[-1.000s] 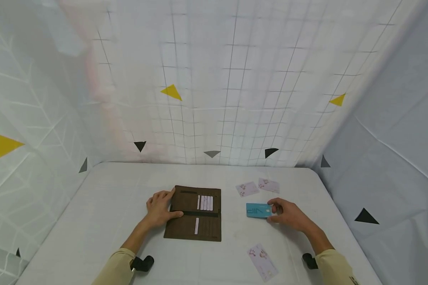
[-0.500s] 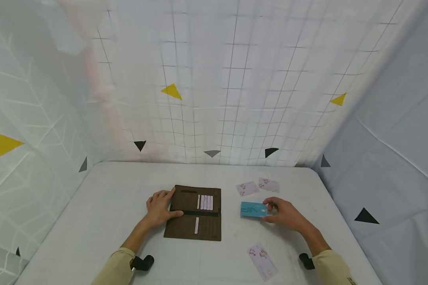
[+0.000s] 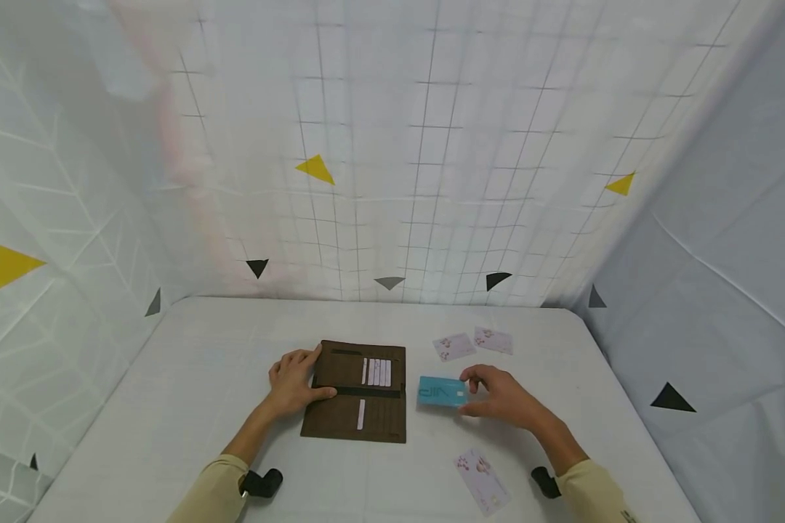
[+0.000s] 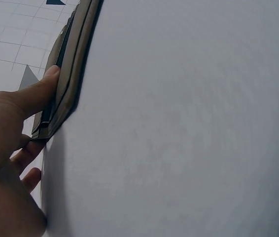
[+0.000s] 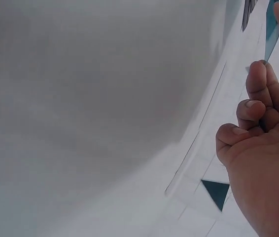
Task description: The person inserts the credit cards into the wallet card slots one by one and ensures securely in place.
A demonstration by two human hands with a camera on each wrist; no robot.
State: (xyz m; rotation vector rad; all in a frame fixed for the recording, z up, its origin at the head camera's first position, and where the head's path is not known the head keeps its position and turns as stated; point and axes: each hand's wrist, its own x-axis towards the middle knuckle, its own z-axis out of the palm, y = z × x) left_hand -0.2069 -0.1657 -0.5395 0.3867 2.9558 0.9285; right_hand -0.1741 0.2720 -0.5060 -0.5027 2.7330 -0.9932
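Observation:
An unfolded brown card wallet (image 3: pixel 382 418) lies on the white table, with several pale cards in its slots. My left hand (image 3: pixel 292 381) grips its left side, the thumb lying over the dark fold. In the left wrist view, that thumb (image 4: pixel 43 91) presses on the wallet (image 4: pixel 75 64) while the other fingers are at its edge. My right hand (image 3: pixel 504 396) pinches a blue card (image 3: pixel 440 391) by its right end, just right of the wallet. The right wrist view catches the blue card (image 5: pixel 272 34) edge-on between thumb and fingertip of my right hand (image 5: pixel 267 143).
Two pale flowered cards (image 3: pixel 453 346) (image 3: pixel 493 341) lie behind my right hand. Another flowered card (image 3: pixel 482 481) is nearer the front of the white table (image 3: pixel 216 378). White sheets with dark and yellow triangles surround the table.
The right hand has carried the blue card leftward, closer to the wallet. My left hand and the wallet have stayed where they were.

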